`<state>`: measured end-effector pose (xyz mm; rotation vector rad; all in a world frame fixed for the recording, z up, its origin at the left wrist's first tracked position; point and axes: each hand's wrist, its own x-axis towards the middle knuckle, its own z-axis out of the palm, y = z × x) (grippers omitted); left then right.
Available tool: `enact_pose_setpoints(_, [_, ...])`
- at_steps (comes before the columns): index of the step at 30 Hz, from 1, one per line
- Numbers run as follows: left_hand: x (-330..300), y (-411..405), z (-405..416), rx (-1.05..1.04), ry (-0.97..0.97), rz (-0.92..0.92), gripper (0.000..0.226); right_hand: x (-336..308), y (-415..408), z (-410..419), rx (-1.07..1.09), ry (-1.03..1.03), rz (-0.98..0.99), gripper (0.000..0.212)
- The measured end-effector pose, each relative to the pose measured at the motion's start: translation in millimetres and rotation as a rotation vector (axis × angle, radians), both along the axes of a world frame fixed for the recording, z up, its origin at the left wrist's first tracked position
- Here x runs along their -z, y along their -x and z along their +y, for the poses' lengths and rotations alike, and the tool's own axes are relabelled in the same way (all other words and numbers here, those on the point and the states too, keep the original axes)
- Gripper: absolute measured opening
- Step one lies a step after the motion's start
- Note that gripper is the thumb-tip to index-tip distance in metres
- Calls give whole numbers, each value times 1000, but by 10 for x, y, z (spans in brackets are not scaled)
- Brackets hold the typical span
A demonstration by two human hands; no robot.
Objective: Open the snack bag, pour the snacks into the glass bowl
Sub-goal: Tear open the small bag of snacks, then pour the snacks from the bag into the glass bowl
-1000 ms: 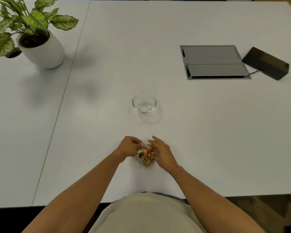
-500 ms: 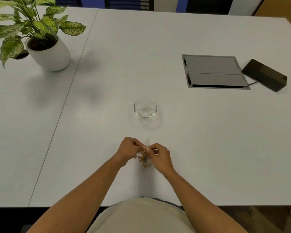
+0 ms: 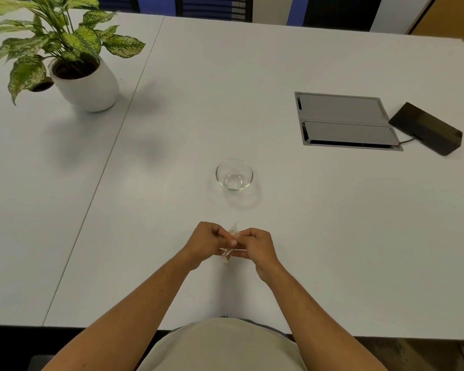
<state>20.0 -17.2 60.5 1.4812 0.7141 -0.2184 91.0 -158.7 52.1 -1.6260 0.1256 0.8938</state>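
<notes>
1. Left hand [image 3: 208, 242] and right hand [image 3: 255, 246] both pinch the small clear crinkly plastic snack bag [image 3: 228, 254], fingers narrow and closed on its top edge; bag pinned between the two sets of fingertips, mostly hidden.
2. Bag hangs below the fingers, long axis roughly up-down, a film corner poking out above them.
3. Small round clear glass bowl [image 3: 234, 174], empty, sits straight ahead of the fingers, well apart, on the white table [image 3: 332, 236]; both hands about equally near.
4. Versus a second ago: hands are closer together and higher on the bag, less of the contents shows. Bag looks not yet open, though I cannot tell.
5. Pour will need a forward carry.
</notes>
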Motion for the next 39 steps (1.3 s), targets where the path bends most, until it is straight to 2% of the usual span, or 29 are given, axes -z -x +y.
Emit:
enact_pose_setpoints(3, [-29, 24, 24, 18, 101, -5, 6, 25, -13, -11, -57, 92, -96, 10])
enact_pose_setpoints(6, [-37, 18, 10, 24, 97, 15, 7, 8, -7, 7, -145, 247, -256, 13])
enact_pose_setpoints(8, [-43, -18, -21, -3, -56, 53, 9, -28, 11, 39, -201, 337, -377, 15])
enact_pose_setpoints(11, [-85, -80, -127, 55, -444, 55, 11, -74, 45, 90, -279, 434, -510, 14])
enact_pose_setpoints(13, [-120, -103, -201, 101, -635, 56, 14, -85, 49, 109, -305, 479, -546, 17])
enact_pose_setpoints(17, [-162, -114, -217, 167, -843, 89, 15, -76, 61, 77, -285, 545, -555, 31])
enact_pose_setpoints(22, [-211, -125, -145, 202, -1011, 48, 19, -65, 12, -42, -234, 567, -543, 21])
enact_pose_setpoints(27, [-282, -191, -136, 245, -974, -7, 15, -53, -11, -103, -141, 364, -453, 15])
enact_pose_setpoints(31, [-385, -248, -119, 178, -901, -32, 19, 24, -75, -182, 1, 158, -213, 8])
enact_pose_setpoints(34, [-460, -284, -85, 145, -855, -60, 19, 131, -119, -279, 153, -98, 27, 5])
enact_pose_setpoints(35, [-482, -296, -80, 144, -830, -70, 18, 174, -118, -300, 218, -159, 112, 6])
enact_pose_setpoints(37, [-524, -321, -87, 143, -771, -86, 16, 274, -107, -322, 309, -182, 242, 29])
enact_pose_setpoints(39, [-560, -364, -100, 129, -715, -93, 12, 311, -87, -295, 317, -178, 309, 37])
